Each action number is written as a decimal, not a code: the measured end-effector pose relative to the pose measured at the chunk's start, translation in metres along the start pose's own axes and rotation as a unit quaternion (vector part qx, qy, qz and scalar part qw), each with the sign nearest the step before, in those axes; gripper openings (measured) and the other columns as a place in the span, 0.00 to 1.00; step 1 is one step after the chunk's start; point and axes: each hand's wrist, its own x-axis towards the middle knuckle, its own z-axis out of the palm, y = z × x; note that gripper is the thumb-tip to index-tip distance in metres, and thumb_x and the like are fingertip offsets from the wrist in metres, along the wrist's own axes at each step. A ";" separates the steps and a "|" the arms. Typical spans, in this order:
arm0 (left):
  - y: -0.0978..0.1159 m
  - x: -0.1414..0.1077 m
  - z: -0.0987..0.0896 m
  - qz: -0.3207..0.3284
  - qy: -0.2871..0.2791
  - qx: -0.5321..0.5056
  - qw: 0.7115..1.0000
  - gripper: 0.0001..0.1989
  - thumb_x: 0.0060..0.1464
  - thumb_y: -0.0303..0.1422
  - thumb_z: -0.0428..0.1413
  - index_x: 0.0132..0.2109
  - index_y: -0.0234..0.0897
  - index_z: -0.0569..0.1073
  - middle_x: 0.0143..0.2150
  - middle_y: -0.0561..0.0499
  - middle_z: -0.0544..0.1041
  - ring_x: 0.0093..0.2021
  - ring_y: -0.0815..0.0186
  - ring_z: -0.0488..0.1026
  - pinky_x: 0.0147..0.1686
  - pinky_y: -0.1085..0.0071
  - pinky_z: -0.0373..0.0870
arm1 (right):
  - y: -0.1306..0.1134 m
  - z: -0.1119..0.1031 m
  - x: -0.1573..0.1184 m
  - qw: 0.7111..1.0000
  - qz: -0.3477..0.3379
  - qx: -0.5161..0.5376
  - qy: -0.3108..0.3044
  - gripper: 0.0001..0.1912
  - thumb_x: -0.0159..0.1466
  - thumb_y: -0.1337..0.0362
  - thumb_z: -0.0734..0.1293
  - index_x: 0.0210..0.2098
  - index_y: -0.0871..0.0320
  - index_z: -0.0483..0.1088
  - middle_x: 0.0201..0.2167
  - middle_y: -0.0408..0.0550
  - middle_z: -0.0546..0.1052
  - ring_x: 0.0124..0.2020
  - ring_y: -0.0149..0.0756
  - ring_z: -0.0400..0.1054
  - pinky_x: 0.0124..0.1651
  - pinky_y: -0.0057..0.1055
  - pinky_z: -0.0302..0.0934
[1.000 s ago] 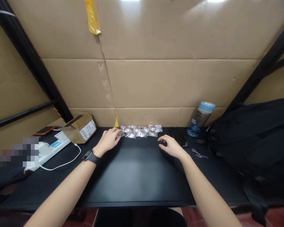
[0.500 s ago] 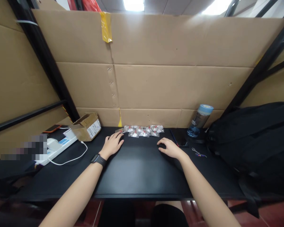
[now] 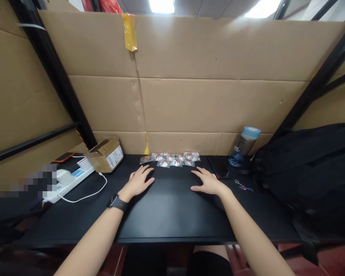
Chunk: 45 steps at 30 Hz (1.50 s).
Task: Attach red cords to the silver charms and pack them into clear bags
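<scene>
Several small clear packets with red marks (image 3: 176, 162) lie in a cluster at the back of the black table (image 3: 172, 214), against the cardboard wall. My left hand (image 3: 138, 181), with a dark watch (image 3: 117, 203) on its wrist, is spread just in front of the cluster's left end and holds nothing. Fingers apart and nothing between them, my right hand (image 3: 207, 181) hovers or rests over the tabletop near the cluster's right end. A dark phone (image 3: 220, 168) lies just behind and right of it.
At the left stand an open cardboard box (image 3: 105, 155) and a white power strip (image 3: 71, 180) with a white cable. To the right are a blue-lidded bottle (image 3: 244, 147), a small keychain (image 3: 243, 187) and a large black backpack (image 3: 310, 176).
My left hand has drawn back slightly from the leftmost packet, which now shows fully. The fingers of my right hand have spread from a more curled pose.
</scene>
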 end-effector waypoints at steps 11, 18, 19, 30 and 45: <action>0.003 0.003 0.011 0.002 -0.061 -0.014 0.998 0.31 0.64 0.55 0.45 0.71 0.59 0.59 0.76 0.49 0.51 0.75 0.38 0.43 0.63 0.30 0.46 | -0.011 0.000 -0.002 0.999 0.039 0.017 -0.030 0.46 0.57 0.39 0.71 0.70 0.45 0.58 0.75 0.53 0.50 0.74 0.67 0.40 0.68 0.62 0.46; 0.005 -0.001 0.013 0.015 -0.034 -0.005 0.999 0.29 0.65 0.53 0.46 0.70 0.56 0.62 0.75 0.47 0.55 0.74 0.40 0.48 0.64 0.35 0.49 | -0.024 0.001 -0.002 0.997 0.074 -0.008 -0.020 0.40 0.63 0.42 0.68 0.70 0.48 0.60 0.74 0.55 0.52 0.73 0.70 0.42 0.67 0.65 0.48; 0.008 -0.001 0.011 0.020 -0.019 0.002 1.000 0.28 0.65 0.51 0.47 0.69 0.54 0.63 0.74 0.47 0.57 0.73 0.42 0.50 0.65 0.38 0.51 | -0.023 0.002 -0.001 0.997 0.072 -0.008 -0.020 0.40 0.63 0.42 0.67 0.70 0.48 0.60 0.74 0.55 0.52 0.73 0.70 0.42 0.66 0.66 0.48; -0.002 0.074 -0.018 -0.060 0.067 0.086 0.992 0.22 0.61 0.33 0.52 0.61 0.45 0.71 0.63 0.41 0.73 0.60 0.49 0.70 0.59 0.49 0.57 | -0.005 0.005 0.000 0.999 0.034 0.002 0.001 0.35 0.62 0.46 0.69 0.66 0.46 0.65 0.72 0.53 0.58 0.71 0.67 0.49 0.64 0.61 0.56; 0.083 0.051 0.001 0.086 -0.008 -0.448 0.890 0.18 0.60 0.45 0.57 0.48 0.35 0.76 0.42 0.44 0.82 0.43 0.58 0.78 0.45 0.67 0.72 | -0.049 0.017 0.015 0.919 -0.134 0.348 0.128 0.16 0.69 0.56 0.64 0.53 0.53 0.72 0.46 0.49 0.80 0.46 0.39 0.75 0.47 0.35 0.70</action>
